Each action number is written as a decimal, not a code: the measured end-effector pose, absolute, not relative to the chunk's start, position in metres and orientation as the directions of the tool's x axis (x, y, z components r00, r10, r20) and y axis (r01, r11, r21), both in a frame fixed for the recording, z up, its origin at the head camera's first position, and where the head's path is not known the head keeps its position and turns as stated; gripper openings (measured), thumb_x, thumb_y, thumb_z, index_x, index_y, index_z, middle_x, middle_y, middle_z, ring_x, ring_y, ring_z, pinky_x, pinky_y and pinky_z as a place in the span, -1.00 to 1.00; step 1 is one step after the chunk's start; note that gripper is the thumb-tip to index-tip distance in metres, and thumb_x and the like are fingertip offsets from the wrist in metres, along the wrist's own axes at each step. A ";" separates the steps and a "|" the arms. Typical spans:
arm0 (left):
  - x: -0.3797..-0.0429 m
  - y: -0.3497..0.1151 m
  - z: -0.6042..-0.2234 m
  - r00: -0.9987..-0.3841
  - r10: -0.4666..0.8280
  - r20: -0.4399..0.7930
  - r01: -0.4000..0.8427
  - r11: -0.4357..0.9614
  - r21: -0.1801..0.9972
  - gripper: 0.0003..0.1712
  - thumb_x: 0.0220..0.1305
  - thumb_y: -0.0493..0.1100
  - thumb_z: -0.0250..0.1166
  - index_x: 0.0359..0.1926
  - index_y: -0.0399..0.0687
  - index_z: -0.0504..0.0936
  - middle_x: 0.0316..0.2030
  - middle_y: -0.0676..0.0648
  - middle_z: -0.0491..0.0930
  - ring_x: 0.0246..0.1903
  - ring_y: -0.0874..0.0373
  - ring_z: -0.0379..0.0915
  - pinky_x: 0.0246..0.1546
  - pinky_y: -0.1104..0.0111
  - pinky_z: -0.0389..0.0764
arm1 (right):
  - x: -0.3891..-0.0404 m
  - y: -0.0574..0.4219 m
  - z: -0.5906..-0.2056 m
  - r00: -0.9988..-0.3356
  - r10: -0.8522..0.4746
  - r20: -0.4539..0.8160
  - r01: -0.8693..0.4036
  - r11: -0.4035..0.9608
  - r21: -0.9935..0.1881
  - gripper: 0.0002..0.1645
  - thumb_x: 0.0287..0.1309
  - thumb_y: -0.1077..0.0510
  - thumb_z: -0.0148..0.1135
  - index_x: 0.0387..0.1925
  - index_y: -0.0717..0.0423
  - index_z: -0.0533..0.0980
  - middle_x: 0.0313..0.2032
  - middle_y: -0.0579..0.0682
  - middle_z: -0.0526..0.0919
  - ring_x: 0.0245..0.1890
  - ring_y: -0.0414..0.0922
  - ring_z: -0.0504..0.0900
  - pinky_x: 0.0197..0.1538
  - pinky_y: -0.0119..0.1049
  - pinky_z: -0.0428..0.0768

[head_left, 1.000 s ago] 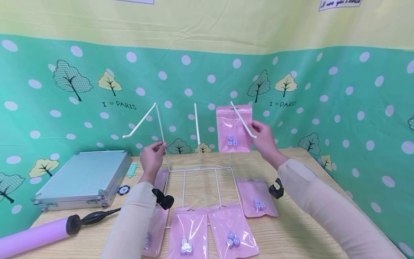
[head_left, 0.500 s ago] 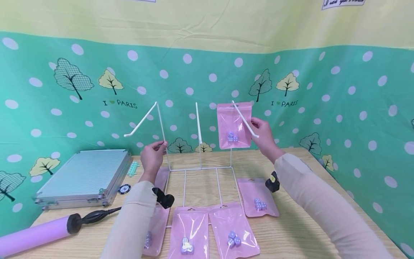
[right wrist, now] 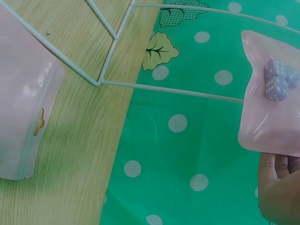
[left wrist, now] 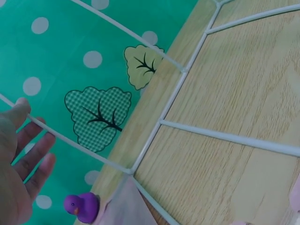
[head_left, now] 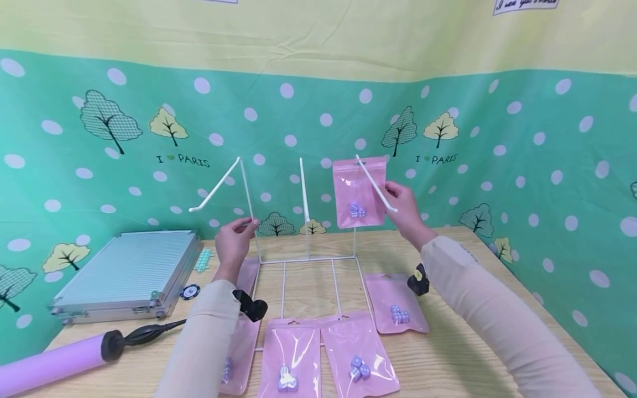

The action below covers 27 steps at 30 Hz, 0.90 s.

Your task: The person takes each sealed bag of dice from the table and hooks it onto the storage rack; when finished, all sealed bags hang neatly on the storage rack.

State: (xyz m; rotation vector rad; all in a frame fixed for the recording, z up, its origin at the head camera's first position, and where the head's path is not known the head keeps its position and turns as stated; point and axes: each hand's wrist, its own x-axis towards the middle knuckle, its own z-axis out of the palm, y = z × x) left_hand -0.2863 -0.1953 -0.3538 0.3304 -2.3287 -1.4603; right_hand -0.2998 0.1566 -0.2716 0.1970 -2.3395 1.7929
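A white wire display rack [head_left: 323, 259] with three upper arms stands on the wooden table. My left hand [head_left: 234, 243] pinches its left upright between thumb and fingers; in the left wrist view that rod [left wrist: 84, 149] runs past the fingertips. A pink zip pouch [head_left: 345, 188] with small lilac dice showing through hangs at the base of the rack's right arm [head_left: 375, 188], its top hole level with that rod. My right hand [head_left: 405, 213] holds this pouch by its right edge. In the right wrist view, fingers [right wrist: 267, 166] reach behind the pouch [right wrist: 255, 117].
More pink dice pouches lie around the rack's base: one right [head_left: 393, 293], two in front [head_left: 291, 342] [head_left: 348, 337], others partly behind the left arm. A silver case [head_left: 124, 271], a poker chip [head_left: 190, 292], a lilac pump [head_left: 55, 359] and a purple duck [left wrist: 84, 206] are at left.
The pouch at the right arm has risen slightly, and my right hand and wrist have shifted a little up and left with it. My left hand has stayed on the upright.
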 end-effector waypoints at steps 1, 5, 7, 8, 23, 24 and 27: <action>-0.286 -0.195 -0.354 -0.903 -0.389 0.180 -0.003 0.426 0.904 -0.54 0.46 0.06 0.28 0.22 -0.07 0.65 0.01 -0.24 0.71 -0.01 -0.12 0.67 0.16 0.02 0.52 | -0.300 0.156 -0.272 -0.974 0.007 0.227 -0.217 0.257 -0.942 -0.53 0.59 0.09 -0.04 0.31 0.31 0.42 0.15 0.27 0.54 0.01 -0.06 0.56 0.13 -0.32 0.61; -0.287 -0.194 -0.357 -0.902 -0.402 0.157 -0.012 0.388 0.922 -0.56 0.47 0.06 0.27 0.21 -0.08 0.65 0.05 -0.22 0.70 0.00 -0.09 0.67 0.16 0.06 0.55 | -0.299 0.156 -0.274 -0.972 -0.011 0.233 -0.229 0.244 -0.943 -0.51 0.60 0.10 -0.06 0.33 0.34 0.40 0.15 0.32 0.54 0.00 -0.05 0.56 0.12 -0.33 0.61; -0.287 -0.194 -0.358 -0.903 -0.403 0.148 -0.012 0.367 0.930 -0.57 0.48 0.04 0.26 0.20 -0.10 0.65 0.06 -0.22 0.69 0.01 -0.09 0.67 0.14 0.08 0.58 | -0.298 0.157 -0.274 -0.972 -0.028 0.232 -0.232 0.238 -0.943 -0.51 0.60 0.10 -0.07 0.35 0.34 0.38 0.18 0.33 0.53 0.06 0.01 0.57 0.18 -0.28 0.59; -0.287 -0.194 -0.359 -0.904 -0.404 0.143 -0.012 0.359 0.933 -0.57 0.48 0.03 0.26 0.20 -0.10 0.66 0.07 -0.21 0.69 0.01 -0.09 0.67 0.13 0.09 0.60 | -0.297 0.158 -0.275 -0.972 -0.039 0.231 -0.234 0.236 -0.943 -0.50 0.61 0.12 -0.08 0.36 0.34 0.37 0.20 0.34 0.52 0.11 0.05 0.57 0.22 -0.24 0.57; -0.289 -0.196 -0.368 -0.909 -0.397 0.125 -0.016 0.334 0.943 -0.57 0.47 0.03 0.27 0.18 -0.12 0.67 0.06 -0.20 0.70 0.02 -0.05 0.68 0.02 0.20 0.67 | -0.302 0.175 -0.291 -0.985 -0.097 0.140 -0.165 0.335 -0.928 -0.51 0.61 0.20 -0.18 0.40 0.36 0.29 0.26 0.37 0.46 0.29 0.22 0.43 0.38 0.00 0.41; -0.290 -0.196 -0.369 -0.909 -0.397 0.126 -0.015 0.335 0.942 -0.57 0.47 0.04 0.27 0.18 -0.12 0.67 0.06 -0.19 0.70 0.01 -0.05 0.68 0.01 0.21 0.68 | -0.302 0.177 -0.292 -0.986 -0.095 0.141 -0.165 0.347 -0.923 -0.52 0.62 0.17 -0.18 0.38 0.36 0.31 0.23 0.37 0.47 0.27 0.21 0.43 0.37 0.00 0.42; -0.290 -0.197 -0.369 -0.909 -0.396 0.128 -0.014 0.337 0.942 -0.56 0.46 0.04 0.28 0.18 -0.12 0.67 0.06 -0.19 0.70 0.02 -0.04 0.68 0.00 0.24 0.68 | -0.302 0.183 -0.295 -0.984 -0.101 0.145 -0.173 0.375 -0.911 -0.50 0.62 0.10 -0.14 0.36 0.34 0.33 0.21 0.35 0.48 0.25 0.19 0.44 0.34 0.01 0.43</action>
